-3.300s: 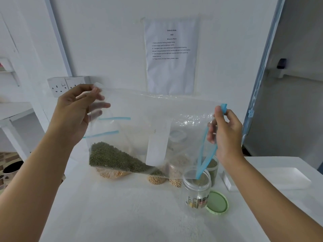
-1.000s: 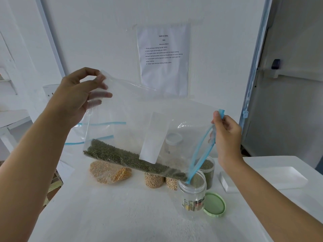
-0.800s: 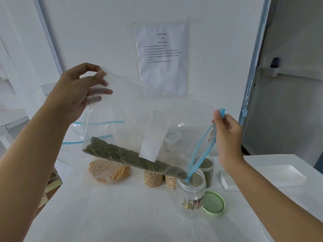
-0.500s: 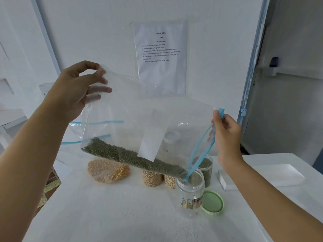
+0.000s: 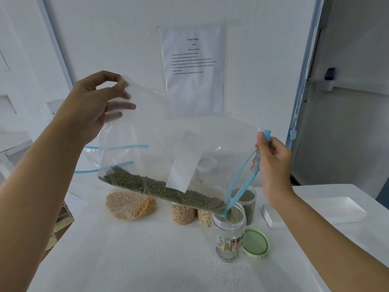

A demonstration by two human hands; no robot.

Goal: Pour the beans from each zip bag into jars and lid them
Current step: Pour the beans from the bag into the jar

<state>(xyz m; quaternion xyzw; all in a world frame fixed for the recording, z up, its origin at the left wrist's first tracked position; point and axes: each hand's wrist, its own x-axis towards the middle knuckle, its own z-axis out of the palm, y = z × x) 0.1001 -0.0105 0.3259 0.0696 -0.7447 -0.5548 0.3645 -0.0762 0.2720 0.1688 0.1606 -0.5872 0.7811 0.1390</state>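
Spillage is my worry: my left hand [image 5: 92,110] pinches the zip bag [image 5: 168,140] by its raised bottom corner, my right hand [image 5: 271,161] pinches the blue zip end, and the mung beans [image 5: 160,189] slope toward the mouth dipping into the open jar [image 5: 229,234] on the table [image 5: 147,260]. Too steep a tilt could surge beans past the rim.

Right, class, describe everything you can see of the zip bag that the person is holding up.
The zip bag is clear plastic with a blue zip strip, pulled open, and a white label. It is tilted: the left hand pinches its raised corner and the right hand pinches the zip's top end. Its green beans lie along the lower edge, sloping toward the low corner over the open jar.
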